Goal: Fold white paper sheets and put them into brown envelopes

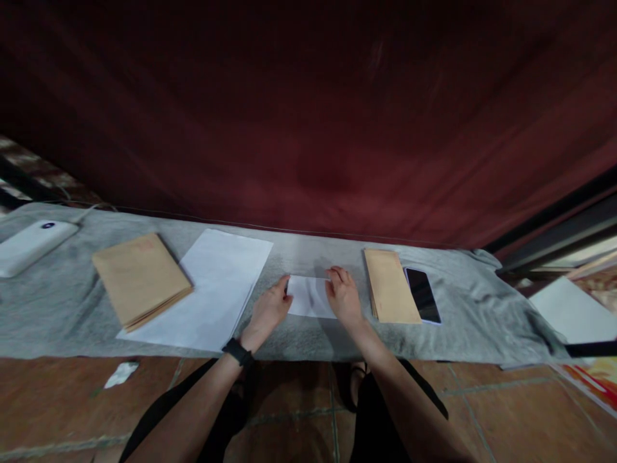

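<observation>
A small white sheet of paper (309, 298), apparently folded, lies on the grey cloth between my hands. My left hand (268, 307) pinches its left edge, the thumb resting on top. At the opposite edge, the curled fingers of my right hand (344, 297) close on the upper right corner. A stack of larger white sheets (219, 283) lies left of my left hand. Brown envelopes (142, 276) are piled partly over that stack. Just right of my right hand is another pile of brown envelopes (391, 286).
A dark phone (424, 296) lies beside the right envelopes. On the far left is a white power bank (36, 244) with a cable. Grey cloth (472, 315) covers the narrow table, and a dark red curtain (308, 128) hangs behind. A scrap of paper (121, 373) lies on the tiled floor.
</observation>
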The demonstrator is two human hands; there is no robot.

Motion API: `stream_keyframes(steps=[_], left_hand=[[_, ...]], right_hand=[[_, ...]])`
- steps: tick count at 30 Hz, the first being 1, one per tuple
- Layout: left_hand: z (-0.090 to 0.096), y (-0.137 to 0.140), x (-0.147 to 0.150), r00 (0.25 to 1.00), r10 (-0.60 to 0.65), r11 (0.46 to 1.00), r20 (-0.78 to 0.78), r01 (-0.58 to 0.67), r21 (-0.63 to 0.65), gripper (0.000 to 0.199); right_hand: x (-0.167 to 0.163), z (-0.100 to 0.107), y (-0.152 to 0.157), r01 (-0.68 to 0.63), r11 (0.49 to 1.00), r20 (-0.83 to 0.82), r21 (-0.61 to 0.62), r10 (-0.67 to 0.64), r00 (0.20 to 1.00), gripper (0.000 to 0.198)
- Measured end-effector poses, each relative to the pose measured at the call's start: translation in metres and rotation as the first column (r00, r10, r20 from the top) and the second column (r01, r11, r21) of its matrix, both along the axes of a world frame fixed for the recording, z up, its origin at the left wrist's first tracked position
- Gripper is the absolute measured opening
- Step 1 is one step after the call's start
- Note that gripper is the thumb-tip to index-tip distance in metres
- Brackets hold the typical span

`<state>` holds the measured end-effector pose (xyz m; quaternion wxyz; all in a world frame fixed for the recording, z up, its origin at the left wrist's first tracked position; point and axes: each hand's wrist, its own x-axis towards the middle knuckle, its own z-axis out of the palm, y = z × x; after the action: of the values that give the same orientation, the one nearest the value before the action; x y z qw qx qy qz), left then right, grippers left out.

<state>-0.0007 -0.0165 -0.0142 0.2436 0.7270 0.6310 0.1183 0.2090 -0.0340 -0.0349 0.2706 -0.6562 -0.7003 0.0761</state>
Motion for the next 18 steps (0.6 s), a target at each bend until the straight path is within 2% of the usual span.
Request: stream_keyframes(steps=[4, 7, 10, 12, 15, 18], left_hand=[[-0.001, -0.002, 0.000, 0.997, -0.050, 0.999, -0.055, 0.049, -0.015, 0.053], [0.000, -0.007, 0.001, 0.986, -0.049, 0.999, -0.159, 0.050, 0.003, 0.052], [0.003, -0.013, 0.004, 0.964, -0.023, 0.992, -0.265, 0.054, 0.110, 0.045], [0.004, -0.017, 0.009, 0.965, -0.036, 0.969, -0.262, 0.098, 0.228, 0.039], [-0.001, -0.020, 0.017, 0.967, -0.171, 0.899, -0.188, 0.231, 0.372, 0.043], [-0.014, -0.023, 0.025, 0.941, -0.304, 0.856, -0.150, 0.339, 0.389, 0.057]], right_hand=[[-0.023, -0.007, -0.015, -0.197, 0.980, -0.069, -0.023, 0.195, 0.978, 0.040], [-0.037, -0.013, -0.027, -0.288, 0.956, 0.008, -0.059, 0.289, 0.957, 0.044], [-0.041, -0.015, -0.032, -0.286, 0.954, 0.086, -0.085, 0.293, 0.952, 0.047], [-0.040, -0.016, -0.032, -0.276, 0.957, 0.110, -0.090, 0.285, 0.952, 0.048], [-0.038, -0.017, -0.032, -0.264, 0.961, 0.138, -0.085, 0.274, 0.952, 0.049], [-0.038, -0.022, -0.033, -0.265, 0.959, 0.186, -0.098, 0.279, 0.942, 0.053]])
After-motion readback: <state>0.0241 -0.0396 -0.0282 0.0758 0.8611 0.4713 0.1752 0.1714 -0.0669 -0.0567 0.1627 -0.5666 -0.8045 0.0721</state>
